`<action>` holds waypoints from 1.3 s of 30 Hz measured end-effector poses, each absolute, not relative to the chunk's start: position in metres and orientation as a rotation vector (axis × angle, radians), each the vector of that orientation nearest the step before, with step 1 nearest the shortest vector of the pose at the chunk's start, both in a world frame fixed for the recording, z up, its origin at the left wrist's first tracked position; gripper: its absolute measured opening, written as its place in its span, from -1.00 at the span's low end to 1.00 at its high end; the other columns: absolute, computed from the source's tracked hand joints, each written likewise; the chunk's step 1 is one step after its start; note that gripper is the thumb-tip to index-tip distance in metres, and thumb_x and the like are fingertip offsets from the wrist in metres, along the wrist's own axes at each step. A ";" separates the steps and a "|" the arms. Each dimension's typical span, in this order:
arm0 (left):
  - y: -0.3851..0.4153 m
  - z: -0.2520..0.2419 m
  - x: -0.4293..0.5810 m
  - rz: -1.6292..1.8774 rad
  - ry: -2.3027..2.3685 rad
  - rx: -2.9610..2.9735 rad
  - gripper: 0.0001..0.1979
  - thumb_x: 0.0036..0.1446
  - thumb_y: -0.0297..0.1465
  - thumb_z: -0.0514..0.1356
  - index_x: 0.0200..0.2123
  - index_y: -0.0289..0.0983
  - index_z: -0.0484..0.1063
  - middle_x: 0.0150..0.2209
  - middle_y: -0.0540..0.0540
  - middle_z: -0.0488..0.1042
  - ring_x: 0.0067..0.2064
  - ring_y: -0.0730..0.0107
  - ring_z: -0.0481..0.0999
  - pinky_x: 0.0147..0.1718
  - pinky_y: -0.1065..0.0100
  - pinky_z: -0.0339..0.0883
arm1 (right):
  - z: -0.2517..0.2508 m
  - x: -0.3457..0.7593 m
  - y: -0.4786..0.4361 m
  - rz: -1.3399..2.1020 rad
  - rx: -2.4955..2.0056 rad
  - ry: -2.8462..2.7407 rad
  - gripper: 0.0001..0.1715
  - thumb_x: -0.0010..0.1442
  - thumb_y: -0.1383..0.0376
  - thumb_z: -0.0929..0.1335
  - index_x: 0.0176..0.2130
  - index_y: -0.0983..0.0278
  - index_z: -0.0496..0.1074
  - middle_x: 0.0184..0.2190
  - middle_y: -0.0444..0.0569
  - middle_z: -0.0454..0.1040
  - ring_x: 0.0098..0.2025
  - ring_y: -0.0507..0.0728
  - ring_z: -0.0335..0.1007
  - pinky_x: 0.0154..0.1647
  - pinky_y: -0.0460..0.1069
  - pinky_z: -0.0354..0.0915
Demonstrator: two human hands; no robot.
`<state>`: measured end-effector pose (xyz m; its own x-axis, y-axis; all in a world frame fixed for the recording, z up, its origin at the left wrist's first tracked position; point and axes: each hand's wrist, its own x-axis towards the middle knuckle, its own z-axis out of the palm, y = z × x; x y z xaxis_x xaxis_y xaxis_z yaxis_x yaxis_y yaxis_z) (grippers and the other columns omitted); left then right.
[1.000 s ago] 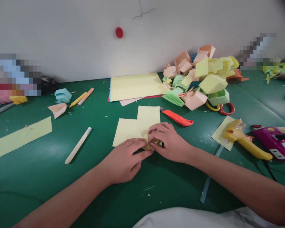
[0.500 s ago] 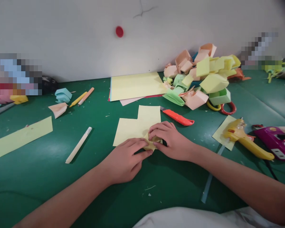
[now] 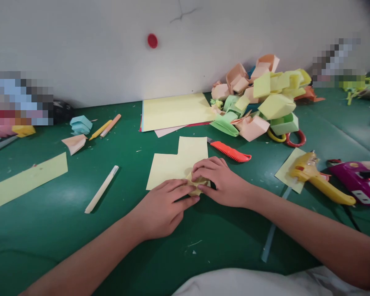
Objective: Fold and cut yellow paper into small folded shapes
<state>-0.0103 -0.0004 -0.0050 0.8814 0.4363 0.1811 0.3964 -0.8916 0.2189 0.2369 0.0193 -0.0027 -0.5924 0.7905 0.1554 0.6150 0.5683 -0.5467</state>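
Observation:
Between my two hands is a small folded piece of yellow paper (image 3: 197, 190), partly hidden by the fingers. My left hand (image 3: 165, 207) presses its fingertips on the near left side of it. From the right, my right hand (image 3: 223, 181) grips it with curled fingers and thumb. Under and behind the hands lies a flat pale yellow paper sheet (image 3: 180, 162) with a notch at its upper left. An orange-red utility knife (image 3: 231, 151) lies just beyond my right hand, its blade end close to the sheet's corner.
A pile of folded paper pieces (image 3: 259, 98) stands at the back right, with scissor handles (image 3: 296, 138) below it. A yellow glue gun (image 3: 320, 179) lies right, beside a purple power strip (image 3: 356, 181). Coloured sheets (image 3: 175, 113) lie by the wall. A rolled paper stick (image 3: 101, 190) is at left.
The left fingers have shifted slightly over the folded paper, covering more of it. My right hand keeps nearly the same hold. The whole view has moved a little.

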 end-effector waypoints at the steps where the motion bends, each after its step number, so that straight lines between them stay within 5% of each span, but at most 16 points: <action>1: 0.000 -0.005 -0.010 0.338 0.646 2.878 -0.57 0.29 -0.51 0.06 0.19 -0.25 0.42 0.23 -0.15 0.42 0.29 0.05 0.32 0.27 -0.04 0.28 | -0.003 0.237 0.019 0.628 -1.134 -2.428 -0.83 0.28 0.28 0.39 -0.09 0.17 0.46 0.06 -0.01 0.46 0.09 0.26 0.26 0.06 0.19 0.15; 11: -0.003 -0.003 -0.009 0.330 0.686 2.883 -0.56 0.27 -0.52 0.07 0.19 -0.23 0.43 0.20 -0.13 0.46 0.27 0.07 0.35 0.24 -0.02 0.31 | -0.001 0.241 0.018 0.631 -1.104 -2.531 -0.63 0.32 0.24 0.35 0.12 0.10 0.41 0.13 0.04 0.38 0.14 0.32 0.22 0.12 0.28 0.17; 19: -0.003 -0.002 -0.010 0.331 0.678 2.887 -0.58 0.29 -0.52 0.06 0.17 -0.22 0.44 0.21 -0.10 0.46 0.27 0.07 0.36 0.22 -0.01 0.34 | -0.003 0.251 0.029 0.695 -1.053 -2.533 -0.49 0.28 0.49 0.23 0.10 0.08 0.43 0.16 0.00 0.41 0.21 0.30 0.21 0.19 0.35 0.18; 29: -0.003 -0.006 -0.013 0.441 0.669 2.849 -0.64 0.30 -0.52 0.06 0.09 -0.25 0.49 0.20 -0.07 0.48 0.28 0.09 0.36 0.23 -0.01 0.35 | 0.004 0.260 0.024 0.459 -0.979 -2.663 -0.57 0.35 0.38 0.25 0.17 0.19 0.40 0.17 0.07 0.42 0.15 0.29 0.32 0.16 0.29 0.27; 39: -0.002 -0.001 -0.009 0.479 0.635 2.846 -0.79 0.35 -0.48 0.06 -0.07 -0.31 0.47 0.12 -0.19 0.52 0.24 0.12 0.42 0.25 -0.01 0.34 | 0.007 0.270 0.028 0.386 -1.013 -2.709 -0.69 0.35 0.24 0.33 0.05 0.21 0.49 -0.08 0.08 0.51 -0.07 0.28 0.40 -0.01 0.24 0.34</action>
<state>-0.0091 -0.0017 -0.0007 0.8566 0.4401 0.2694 0.3801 -0.8912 0.2475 0.2699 0.0276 0.0070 -0.7371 0.6660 0.1149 0.6074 0.7273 -0.3195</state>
